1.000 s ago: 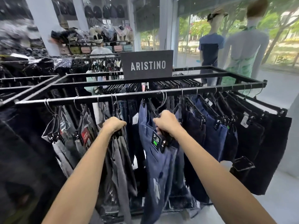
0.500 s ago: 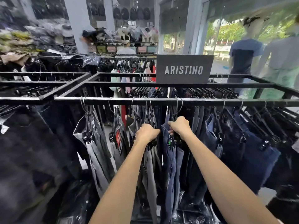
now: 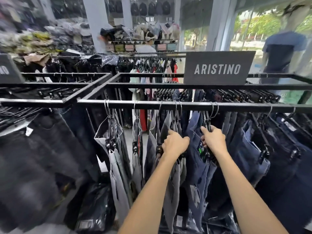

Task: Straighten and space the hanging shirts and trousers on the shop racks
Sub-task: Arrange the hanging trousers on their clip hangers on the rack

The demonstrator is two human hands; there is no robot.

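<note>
Head camera: I am watching both hands working at the front rail (image 3: 236, 106) of a black shop rack. The left hand (image 3: 175, 144) is gripping the hanger top of the grey trousers (image 3: 175, 184), fingers curled round it, one finger sticking upward. Just beside it, the right hand (image 3: 213, 141) is clutching the dark hangers of the navy trousers (image 3: 194, 166), which are carrying a green-marked tag. Both pairs are hanging under the middle of the rail, touching each other. Toward the rail's left end, pale grey trousers (image 3: 116, 159) are hanging apart from them; toward its right end, dark blue trousers (image 3: 244, 149) are crowding together. An ARISTINO sign (image 3: 217, 68) is standing on a bar behind the rail.
</note>
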